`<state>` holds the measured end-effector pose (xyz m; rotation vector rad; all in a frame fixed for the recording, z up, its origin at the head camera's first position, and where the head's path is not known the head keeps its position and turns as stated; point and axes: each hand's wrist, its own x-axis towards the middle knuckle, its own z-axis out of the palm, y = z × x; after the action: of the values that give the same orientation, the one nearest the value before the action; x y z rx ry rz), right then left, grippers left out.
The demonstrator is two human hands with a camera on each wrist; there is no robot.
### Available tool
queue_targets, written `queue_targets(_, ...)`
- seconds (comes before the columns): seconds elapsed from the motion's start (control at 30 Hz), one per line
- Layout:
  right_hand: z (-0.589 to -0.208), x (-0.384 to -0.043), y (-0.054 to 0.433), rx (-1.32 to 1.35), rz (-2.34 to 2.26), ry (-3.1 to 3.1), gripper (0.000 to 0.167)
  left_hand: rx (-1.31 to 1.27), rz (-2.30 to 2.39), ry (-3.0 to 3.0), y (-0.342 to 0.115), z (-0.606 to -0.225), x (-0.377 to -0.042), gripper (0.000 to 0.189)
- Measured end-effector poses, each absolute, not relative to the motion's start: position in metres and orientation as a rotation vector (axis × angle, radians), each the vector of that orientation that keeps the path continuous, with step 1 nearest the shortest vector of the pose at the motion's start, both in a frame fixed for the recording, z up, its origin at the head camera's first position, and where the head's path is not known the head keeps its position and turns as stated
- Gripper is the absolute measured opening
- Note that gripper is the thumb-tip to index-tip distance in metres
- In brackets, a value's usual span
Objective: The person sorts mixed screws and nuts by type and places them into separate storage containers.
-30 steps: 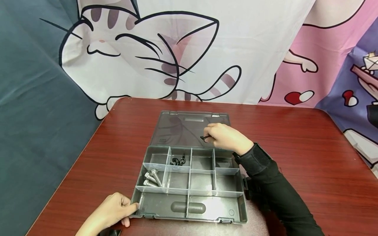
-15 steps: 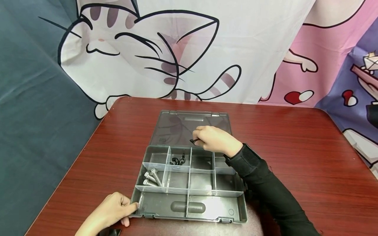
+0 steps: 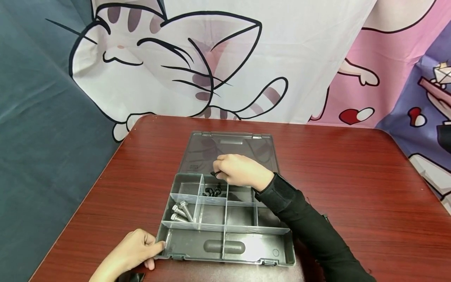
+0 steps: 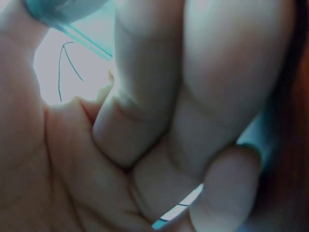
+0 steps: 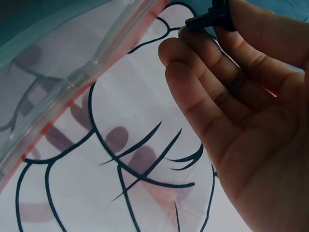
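My left hand (image 3: 132, 250) grips the front left corner of a grey plastic compartment box (image 3: 260, 263), thumb over the rim and fingers curled. In the left wrist view, the curled fingers (image 4: 145, 87) fill most of the picture. Above the back row, my right hand (image 3: 241, 171) pinches a small black hardware piece (image 3: 214, 174), its exact kind unclear. That piece (image 5: 210, 19) sticks out between thumb and fingertips in the right wrist view. Below it, several black pieces (image 3: 212, 192), one with a ring and stem, lie in the second back compartment. Several silver bolts (image 3: 182, 212) fill the left middle compartment.
The box's see-through grey lid (image 3: 201, 156) lies open behind it on the reddish-brown wooden table (image 3: 345, 172). A dark object (image 3: 135, 277) shows at the bottom edge beside my left wrist. Cartoon-cat cloth (image 3: 299, 47) hangs behind the table.
My right hand has moved left and slightly toward the front with the black piece, from over the lid's right side to above the black pieces' compartment. The left hand stays put.
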<state>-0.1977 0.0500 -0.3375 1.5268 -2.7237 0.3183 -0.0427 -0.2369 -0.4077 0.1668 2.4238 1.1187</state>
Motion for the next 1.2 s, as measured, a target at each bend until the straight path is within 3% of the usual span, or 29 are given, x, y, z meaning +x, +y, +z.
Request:
queue_targets(0.63,-0.332,-0.190,0.032,1.602,0.312,-2.722,0.014,0.180,1.114,2.449,-0.236,-0.407,-0.041,0.039)
queue_targets(0.77,-0.331,-0.190,0.034,1.570,0.304,-2.761,0.009,0.182,1.113,2.445,-0.236,-0.407,-0.042,0.040)
queue_targets(0.93,-0.330,-0.191,0.036,1.526,0.256,-2.813,0.036,0.174,1.120,2.434,-0.236,-0.407,-0.042,0.041)
queue_targets(1.2,-0.329,-0.191,0.038,1.533,0.216,-2.799,0.045,0.154,1.131,2.409,-0.237,-0.407,-0.042,0.042)
